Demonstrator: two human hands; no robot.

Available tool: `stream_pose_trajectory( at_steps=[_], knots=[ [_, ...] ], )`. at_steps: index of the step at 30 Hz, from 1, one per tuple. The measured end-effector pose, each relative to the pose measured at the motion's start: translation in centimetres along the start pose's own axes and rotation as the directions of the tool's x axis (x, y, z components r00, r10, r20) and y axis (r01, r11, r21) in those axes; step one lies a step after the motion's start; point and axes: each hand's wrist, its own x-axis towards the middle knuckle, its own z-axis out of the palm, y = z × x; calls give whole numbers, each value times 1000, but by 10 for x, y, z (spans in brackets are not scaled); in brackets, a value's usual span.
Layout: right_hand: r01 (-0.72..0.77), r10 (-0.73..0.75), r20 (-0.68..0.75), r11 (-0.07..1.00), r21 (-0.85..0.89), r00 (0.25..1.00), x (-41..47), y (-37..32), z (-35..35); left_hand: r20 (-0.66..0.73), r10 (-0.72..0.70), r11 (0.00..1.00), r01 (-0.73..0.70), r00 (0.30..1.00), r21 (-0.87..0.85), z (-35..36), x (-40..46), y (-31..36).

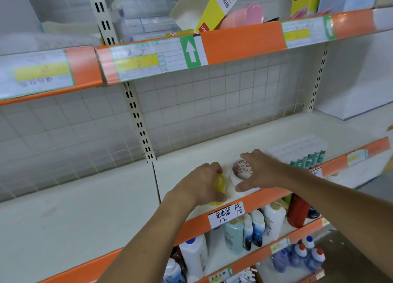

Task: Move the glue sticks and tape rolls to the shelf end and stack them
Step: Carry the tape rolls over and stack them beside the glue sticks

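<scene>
Two hands grip tape rolls point(241, 172) near the shelf point(276, 138) edge.

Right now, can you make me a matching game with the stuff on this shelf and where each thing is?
Things:
1. yellow tape roll
2. white tape roll
3. glue sticks
4. handwritten label

Places:
A. on the orange shelf edge
B. in the left hand
C. lying in a row, far right
D. under the right hand

Pairs: 1-B, 2-D, 3-C, 4-A
</scene>
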Motion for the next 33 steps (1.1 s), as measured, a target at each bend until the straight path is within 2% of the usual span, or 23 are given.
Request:
stream_pose_trajectory(
  at_steps=[10,14,19,33],
  knots=[
    [26,-26,0,999,-46,1000,7,-1,1,3,18,1000,-18,1000,6,3,-6,-1],
    [52,-40,84,988,-144,996,9,-2,-1,-4,14,1000,-14,1000,-8,4,-6,-2],
    [74,-51,145,985,-156,988,15,-4,-7,-9,10,1000,-10,1000,0,4,-5,-2],
    [91,-77,104,986,-138,992,23,-7,-7,7,-4,1000,4,1000,9,6,-1,-2]
  ],
)
